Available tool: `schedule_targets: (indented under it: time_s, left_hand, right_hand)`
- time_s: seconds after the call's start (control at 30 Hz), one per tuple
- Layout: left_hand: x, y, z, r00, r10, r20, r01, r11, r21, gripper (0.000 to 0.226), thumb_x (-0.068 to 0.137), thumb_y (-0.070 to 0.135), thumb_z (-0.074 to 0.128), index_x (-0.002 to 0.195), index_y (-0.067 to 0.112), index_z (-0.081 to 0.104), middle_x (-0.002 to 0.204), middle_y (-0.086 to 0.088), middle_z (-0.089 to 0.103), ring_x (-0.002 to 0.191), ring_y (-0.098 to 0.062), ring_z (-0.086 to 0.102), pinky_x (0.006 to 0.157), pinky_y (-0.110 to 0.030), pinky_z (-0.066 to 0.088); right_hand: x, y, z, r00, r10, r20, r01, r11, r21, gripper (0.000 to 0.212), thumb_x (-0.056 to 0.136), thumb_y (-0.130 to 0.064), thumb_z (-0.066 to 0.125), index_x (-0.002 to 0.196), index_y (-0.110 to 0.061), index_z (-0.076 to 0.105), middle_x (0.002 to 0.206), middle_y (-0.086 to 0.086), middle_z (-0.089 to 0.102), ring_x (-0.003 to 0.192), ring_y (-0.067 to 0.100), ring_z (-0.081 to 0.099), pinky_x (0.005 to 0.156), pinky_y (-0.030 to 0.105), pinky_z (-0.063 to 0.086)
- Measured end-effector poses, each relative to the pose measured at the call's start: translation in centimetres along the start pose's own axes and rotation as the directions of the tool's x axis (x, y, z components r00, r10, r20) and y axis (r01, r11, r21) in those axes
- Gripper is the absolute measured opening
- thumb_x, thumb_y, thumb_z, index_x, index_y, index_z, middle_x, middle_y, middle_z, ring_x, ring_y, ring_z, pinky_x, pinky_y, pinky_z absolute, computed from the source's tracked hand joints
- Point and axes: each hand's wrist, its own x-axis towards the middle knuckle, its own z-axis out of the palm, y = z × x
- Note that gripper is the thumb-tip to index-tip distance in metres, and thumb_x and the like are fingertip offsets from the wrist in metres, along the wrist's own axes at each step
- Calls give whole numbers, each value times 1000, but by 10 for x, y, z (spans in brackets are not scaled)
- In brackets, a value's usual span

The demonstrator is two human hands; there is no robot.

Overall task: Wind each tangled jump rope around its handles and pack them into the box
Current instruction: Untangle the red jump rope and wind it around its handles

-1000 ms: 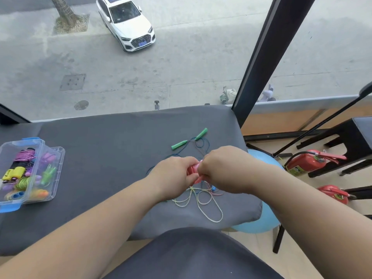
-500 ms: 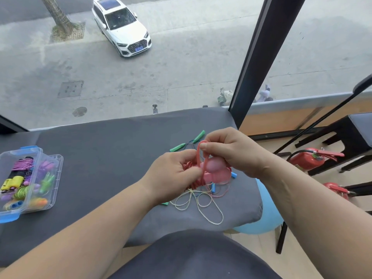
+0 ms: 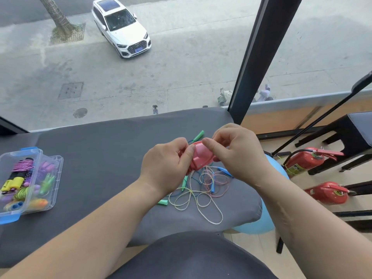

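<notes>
Pink handles point(image 3: 201, 159): held between both hands, above grey pad point(image 3: 100, 158).
Left hand point(image 3: 167, 166): fingers curled, thumb clamped on handles' left side.
Right hand point(image 3: 239, 156): thumb and forefinger pinched at handles' top edge.
Long axis: roughly hand to hand, slightly tilted.
Box point(image 3: 57, 190): well apart to left, nearer left hand.
Loose ropes point(image 3: 201, 190): on pad just below hands.

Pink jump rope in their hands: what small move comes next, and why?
Probably another turn round the pink handles: the left hand grips them, the right hand pinches the cord at their top, and loose pinkish loops lie below.
</notes>
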Motion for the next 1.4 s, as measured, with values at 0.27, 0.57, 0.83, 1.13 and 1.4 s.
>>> schedule_targets:
  time_s: [0.27, 0.57, 0.83, 1.13, 1.4]
  left_hand:
    - [-9, -10, -3, 994, 24, 103, -1, 977, -214, 43, 92, 53, 45, 72, 16, 55, 59, -7, 63, 61, -31, 63, 58, -50, 53]
    - [-11, -1, -6, 980, -50, 192, 121, 917, -380, 27, 89, 41, 55, 74, 20, 60, 56, -8, 56, 51, -27, 54, 54, -49, 51]
    - [-17, -4, 1, 962, -190, 194, 260, 850, -458, 35, 83, 41, 62, 67, 12, 50, 52, 1, 44, 49, -20, 40, 50, -32, 38]
    - [-10, 11, 7, 934, -280, 223, 358, 712, -604, 31, 86, 36, 64, 64, 19, 51, 63, -13, 45, 58, -27, 48, 50, -31, 36]
    - [-6, 26, 14, 901, -367, 232, 421, 609, -673, 28, 98, 13, 58, 76, -1, 49, 71, -18, 47, 60, -35, 49, 37, -23, 38]
  right_hand:
    - [6, 0, -17, 945, 44, 324, -127, 963, 239, 44, 85, -23, 79, 53, -13, 50, 60, 15, 61, 54, 17, 58, 57, 37, 47]
    - [3, 0, -14, 904, -1, 428, -236, 832, 501, 5, 92, -4, 61, 96, -6, 63, 93, 12, 72, 83, 19, 66, 71, 28, 53]
    - [0, -3, -5, 884, 52, 465, -337, 761, 555, 27, 93, 16, 46, 89, 0, 66, 86, 8, 72, 79, 16, 68, 72, 27, 55]
    - [4, -12, -7, 927, 121, 354, -305, 793, 527, 30, 94, 9, 46, 87, -7, 71, 84, 10, 74, 76, 18, 68, 71, 36, 57]
    - [-12, 0, -6, 969, 93, 228, -218, 756, 618, 12, 87, -7, 66, 97, -5, 73, 89, 16, 75, 79, 38, 70, 67, 38, 59]
